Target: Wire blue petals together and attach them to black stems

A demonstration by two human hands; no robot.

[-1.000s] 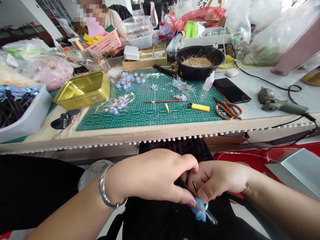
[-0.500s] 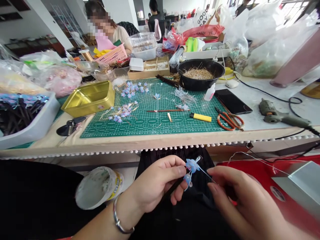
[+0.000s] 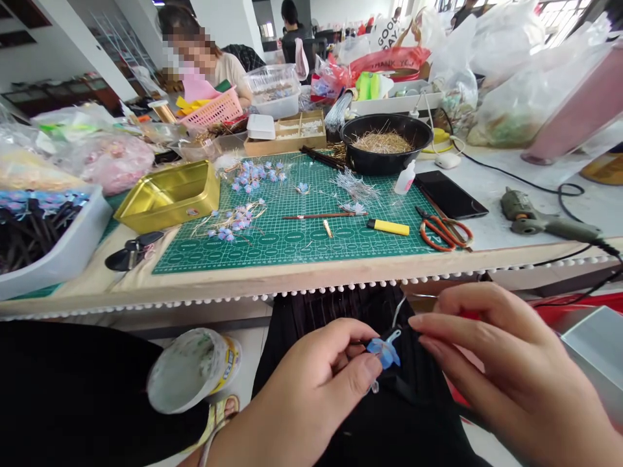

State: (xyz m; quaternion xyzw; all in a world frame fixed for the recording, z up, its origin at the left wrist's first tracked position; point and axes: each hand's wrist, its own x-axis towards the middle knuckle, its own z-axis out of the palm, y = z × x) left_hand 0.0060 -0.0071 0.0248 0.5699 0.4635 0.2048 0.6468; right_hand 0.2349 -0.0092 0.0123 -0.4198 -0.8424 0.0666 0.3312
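Between the two hands, over the lap, sits the small blue bead flower on thin wire [image 3: 384,351]. The left hand [image 3: 311,395] pinches it with thumb and forefinger, so this hand is nearer. The right hand [image 3: 506,370] is just to the right, fingers loosely spread, seemingly holding nothing. The wire's long axis runs up and slightly right, the flower pointing toward the right hand.

Glossy gold metal tin [image 3: 168,194], matt mat [image 3: 292,233]

Blue flower [image 3: 384,351] lower, right hand [image 3: 506,370] higher
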